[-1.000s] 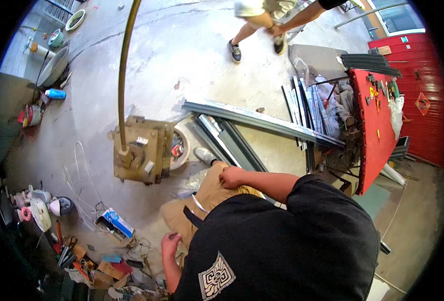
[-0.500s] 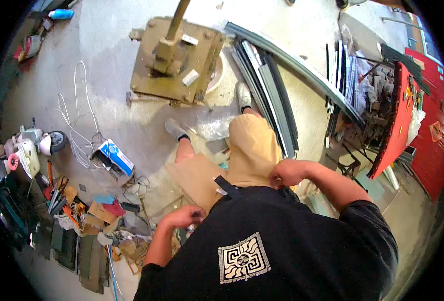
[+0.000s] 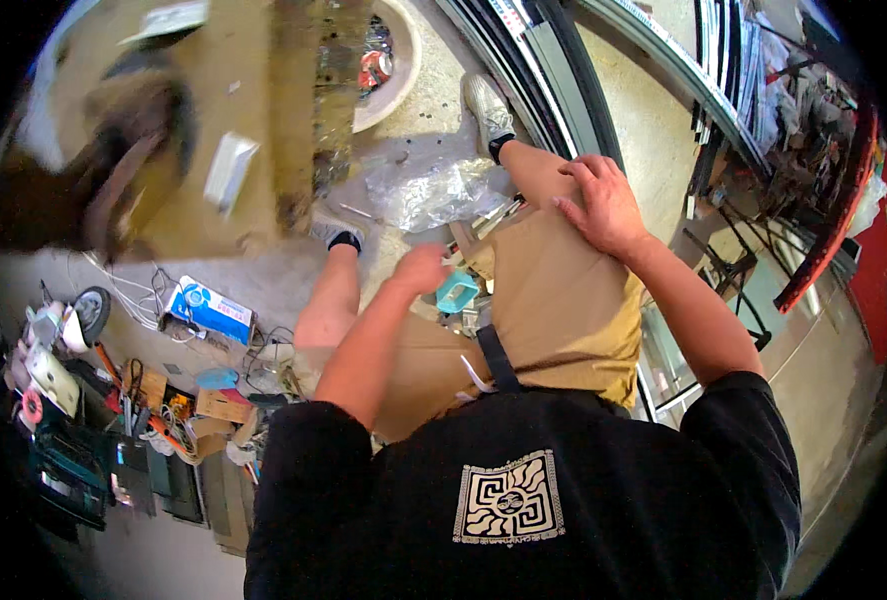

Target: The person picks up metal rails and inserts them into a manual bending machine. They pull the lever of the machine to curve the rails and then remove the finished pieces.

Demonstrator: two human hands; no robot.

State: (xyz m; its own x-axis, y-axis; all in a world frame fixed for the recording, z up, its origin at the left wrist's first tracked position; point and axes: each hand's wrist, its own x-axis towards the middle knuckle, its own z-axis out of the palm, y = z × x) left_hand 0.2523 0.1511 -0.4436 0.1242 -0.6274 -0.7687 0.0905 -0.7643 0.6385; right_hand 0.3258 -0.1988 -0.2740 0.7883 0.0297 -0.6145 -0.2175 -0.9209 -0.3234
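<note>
My right hand (image 3: 606, 207) rests on the right knee of my tan shorts (image 3: 553, 290), its fingers apart and nothing in them. Between my legs, my left hand (image 3: 422, 269) is slightly blurred, with the fingers curled in. What they hold, if anything, I cannot make out. Just beside that hand is a small teal plastic piece (image 3: 457, 292), partly below it. Crumpled clear plastic wrap (image 3: 428, 192) lies on the floor past both hands, between my shoes.
A heavy tan metal base (image 3: 238, 190) fills the upper left, a round tub (image 3: 408, 60) beside it. Long metal profiles (image 3: 553, 60) lie at the upper right. A blue-and-white box (image 3: 211, 310), cables and clutter are at left; a red panel (image 3: 833, 235) leans at right.
I have bent lower, and the metal base looms closer. My left hand has gone forward from my side to between my legs; my right hand has moved from my lap to my knee and opened.
</note>
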